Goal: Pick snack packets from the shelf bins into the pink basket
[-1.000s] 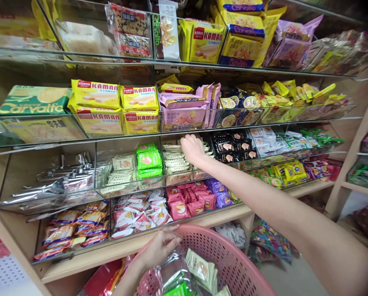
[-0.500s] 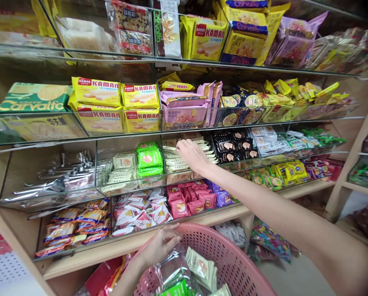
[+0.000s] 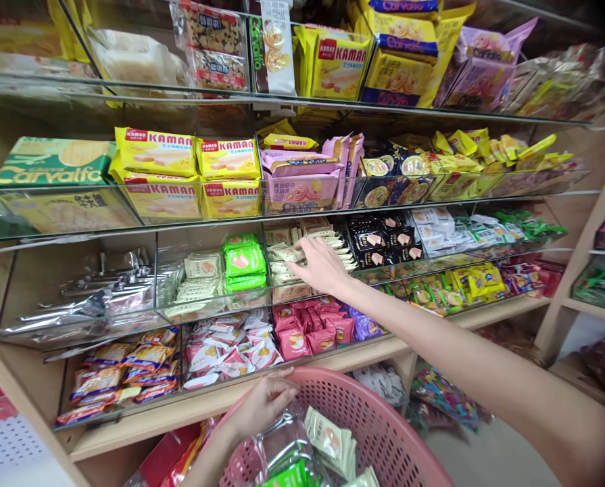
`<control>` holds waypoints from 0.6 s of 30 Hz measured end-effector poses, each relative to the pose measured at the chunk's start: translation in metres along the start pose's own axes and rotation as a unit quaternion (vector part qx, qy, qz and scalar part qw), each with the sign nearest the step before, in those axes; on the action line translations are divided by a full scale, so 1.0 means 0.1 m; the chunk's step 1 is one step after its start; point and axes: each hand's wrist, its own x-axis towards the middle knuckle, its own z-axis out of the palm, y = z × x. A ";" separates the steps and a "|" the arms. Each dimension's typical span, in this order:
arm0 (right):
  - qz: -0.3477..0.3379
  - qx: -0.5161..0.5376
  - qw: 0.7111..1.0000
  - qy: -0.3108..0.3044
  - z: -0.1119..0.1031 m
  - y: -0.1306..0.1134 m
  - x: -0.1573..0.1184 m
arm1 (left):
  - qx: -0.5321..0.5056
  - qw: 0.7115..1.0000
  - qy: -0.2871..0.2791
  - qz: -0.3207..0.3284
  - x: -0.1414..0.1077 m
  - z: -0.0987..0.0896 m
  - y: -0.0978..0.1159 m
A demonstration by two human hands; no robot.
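My right hand (image 3: 321,265) reaches into a shelf compartment of cream-coloured snack packets (image 3: 340,243). Thumb and forefinger close around the end of one cream packet (image 3: 286,253); the other fingertips are partly hidden. Down in front, my left hand (image 3: 268,400) is bent over the near-left rim of a pink plastic basket (image 3: 383,426), holding it. Inside the basket lie cream packets (image 3: 330,436), a green packet (image 3: 292,475) and clear shiny wrapping.
Green packets (image 3: 244,260) sit left of my right hand, black packets (image 3: 383,240) right of it. Clear dividers and a low front panel (image 3: 221,301) edge the compartments. Yellow wafer packs (image 3: 155,152) stand on the shelf above, red packets (image 3: 315,325) below.
My right hand has shifted slightly down within the cream packets, and its thumb and forefinger now show around a packet end. My left hand and the basket stay in place.
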 end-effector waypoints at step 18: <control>0.115 -0.053 0.990 -0.065 -0.02 -0.30 0.34 | 0.012 1.000 -0.004 0.012 0.01 0.00 -0.02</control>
